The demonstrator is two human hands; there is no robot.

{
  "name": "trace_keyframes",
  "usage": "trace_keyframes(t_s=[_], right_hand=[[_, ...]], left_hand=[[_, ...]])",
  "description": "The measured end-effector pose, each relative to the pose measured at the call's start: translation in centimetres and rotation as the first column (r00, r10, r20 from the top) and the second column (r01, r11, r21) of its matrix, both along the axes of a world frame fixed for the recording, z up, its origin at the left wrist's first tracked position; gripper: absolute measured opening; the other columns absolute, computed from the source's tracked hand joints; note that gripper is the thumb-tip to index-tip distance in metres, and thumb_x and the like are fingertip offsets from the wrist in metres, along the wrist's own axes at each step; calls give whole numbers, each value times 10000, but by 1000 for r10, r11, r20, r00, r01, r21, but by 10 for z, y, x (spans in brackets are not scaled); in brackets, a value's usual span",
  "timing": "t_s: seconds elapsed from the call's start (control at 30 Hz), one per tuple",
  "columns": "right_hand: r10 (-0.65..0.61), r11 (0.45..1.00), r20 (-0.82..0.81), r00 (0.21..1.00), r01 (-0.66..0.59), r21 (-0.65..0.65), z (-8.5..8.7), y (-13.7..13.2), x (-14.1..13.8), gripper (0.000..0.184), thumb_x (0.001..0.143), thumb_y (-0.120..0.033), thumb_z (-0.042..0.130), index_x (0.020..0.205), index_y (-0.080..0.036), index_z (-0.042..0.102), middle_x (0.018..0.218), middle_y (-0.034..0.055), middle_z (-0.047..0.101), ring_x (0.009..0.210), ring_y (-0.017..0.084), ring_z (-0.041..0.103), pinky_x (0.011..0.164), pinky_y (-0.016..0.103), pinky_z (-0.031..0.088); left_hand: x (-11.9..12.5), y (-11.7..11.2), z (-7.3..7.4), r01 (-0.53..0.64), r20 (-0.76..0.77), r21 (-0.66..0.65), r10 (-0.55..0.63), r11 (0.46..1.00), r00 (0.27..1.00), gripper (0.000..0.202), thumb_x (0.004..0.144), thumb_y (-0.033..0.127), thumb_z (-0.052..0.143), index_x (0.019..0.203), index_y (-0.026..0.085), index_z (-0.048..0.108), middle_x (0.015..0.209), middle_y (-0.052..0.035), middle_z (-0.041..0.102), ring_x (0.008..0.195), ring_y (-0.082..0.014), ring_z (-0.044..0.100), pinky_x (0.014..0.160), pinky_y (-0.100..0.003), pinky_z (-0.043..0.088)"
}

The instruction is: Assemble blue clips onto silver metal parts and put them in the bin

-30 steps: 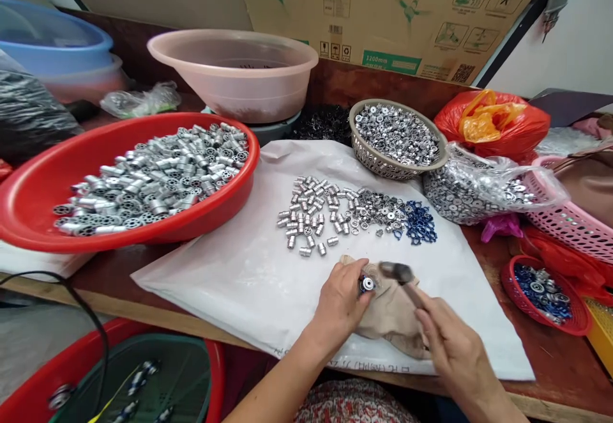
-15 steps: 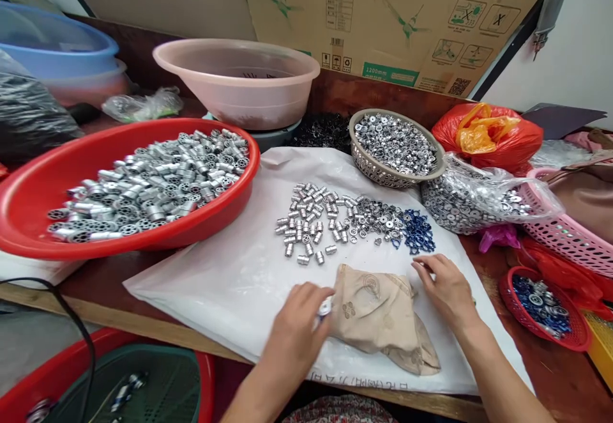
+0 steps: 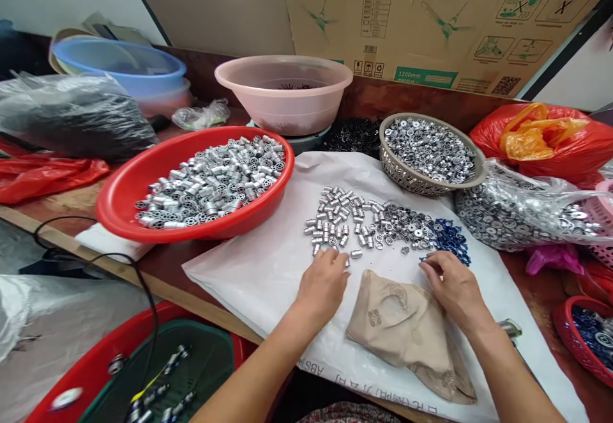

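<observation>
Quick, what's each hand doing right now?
Left hand: curled down at the silver metal cylinders; cannot tell if holding one.
Right hand: half-closed by the blue rings; cannot tell if holding anything.

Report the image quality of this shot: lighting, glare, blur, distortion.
Head view: soft, even light, with only faint shadows under the left hand and right hand; glare streaks the clear plastic bag; wide-angle distortion slants the cardboard box and wooden table edge; the red tub blurs at lower left.

One head-worn camera looks forward and down — close above the left hand (image 3: 322,290) and right hand (image 3: 456,290).
</observation>
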State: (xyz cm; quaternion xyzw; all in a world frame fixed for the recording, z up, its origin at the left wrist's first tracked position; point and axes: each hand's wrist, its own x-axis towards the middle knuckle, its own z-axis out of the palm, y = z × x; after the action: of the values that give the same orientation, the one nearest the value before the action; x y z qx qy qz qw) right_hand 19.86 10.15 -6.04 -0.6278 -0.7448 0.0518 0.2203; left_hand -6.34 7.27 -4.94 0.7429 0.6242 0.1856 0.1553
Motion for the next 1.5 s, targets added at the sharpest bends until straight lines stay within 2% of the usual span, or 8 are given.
trace_keyframes(t_s=[0.13, 0.27, 0.43, 0.63, 0.77, 1.0, 1.27, 1.5], right_hand=[[15, 999, -176, 984, -9, 34, 9, -25, -8, 230, 855, -344, 490, 1009, -195, 572, 913, 65, 659, 708, 161, 651, 661, 300, 553], [74, 997, -414, 907, -81, -1, 14, -43, -25, 238, 847, -278, 535, 1061, -221, 620, 1060, 71, 654, 850, 171, 660, 746, 299, 563], [131, 980, -597, 791, -194, -42, 11, -54, -53, 224, 814, -251, 597, 1018, -252, 689, 1035, 43, 703, 971, 195, 646, 844, 331, 540], [190, 931, -683, 705, -350, -102, 18, -66, -53, 244, 806, -241, 620, 1030, -298, 696, 1001, 27, 722, 945, 194, 661, 840, 344, 534], [336, 845, -576, 745, -509, -165, 24, -42, -36, 220, 816, -275, 603, 1012, -280, 702, 991, 17, 725, 919, 175, 664, 824, 306, 530], [61, 980, -247, 967, -106, -170, 9, 32, -29, 193, 767, -147, 581, 915, -184, 699, 961, 98, 681, 856, 235, 651, 793, 392, 510], [76, 923, -694, 716, -314, -223, 28, -47, -44, 268, 843, -267, 553, 1105, -231, 598, 1027, 62, 664, 906, 170, 642, 774, 279, 533], [35, 929, -697, 716, -281, -242, 38, -60, -47, 197, 816, -271, 601, 994, -215, 666, 938, 59, 691, 841, 175, 654, 722, 274, 542]], left_hand=[[32, 39, 2, 69, 75, -76, -63, 995, 995, 199, 731, 21, 520, 814, 177, 611, 873, -101, 621, 906, -257, 525, 727, -348, 444], [32, 19, 6, 110, 321, -123, -65, 986, 945, 140, 790, 142, 524, 884, 177, 621, 842, -64, 630, 817, -212, 564, 711, -310, 442], [42, -21, 14, 301, 868, -445, 325, 843, 375, 248, 787, 341, 575, 899, 140, 666, 728, -34, 627, 612, -127, 534, 551, -224, 422], [43, -31, 8, 537, 818, -510, 571, 673, 61, 328, 669, 422, 717, 660, 97, 669, 571, -27, 606, 478, -70, 509, 465, -174, 392], [44, -31, 6, 659, 771, -486, 637, 575, 13, 327, 622, 395, 771, 656, 93, 651, 547, -19, 596, 459, -66, 522, 441, -162, 408], [51, -29, 14, 514, 666, -544, 714, 664, -216, 348, 566, 245, 833, 847, 125, 666, 661, -16, 643, 550, -66, 585, 535, -147, 479], [50, -26, 9, 498, 667, -530, 700, 686, -255, 328, 600, 210, 814, 883, 110, 682, 719, -16, 652, 552, -58, 588, 563, -149, 495], [55, -29, 10, 529, 727, -450, 639, 720, -251, 225, 650, 198, 781, 838, 118, 687, 767, -18, 662, 582, -50, 581, 581, -146, 496]])
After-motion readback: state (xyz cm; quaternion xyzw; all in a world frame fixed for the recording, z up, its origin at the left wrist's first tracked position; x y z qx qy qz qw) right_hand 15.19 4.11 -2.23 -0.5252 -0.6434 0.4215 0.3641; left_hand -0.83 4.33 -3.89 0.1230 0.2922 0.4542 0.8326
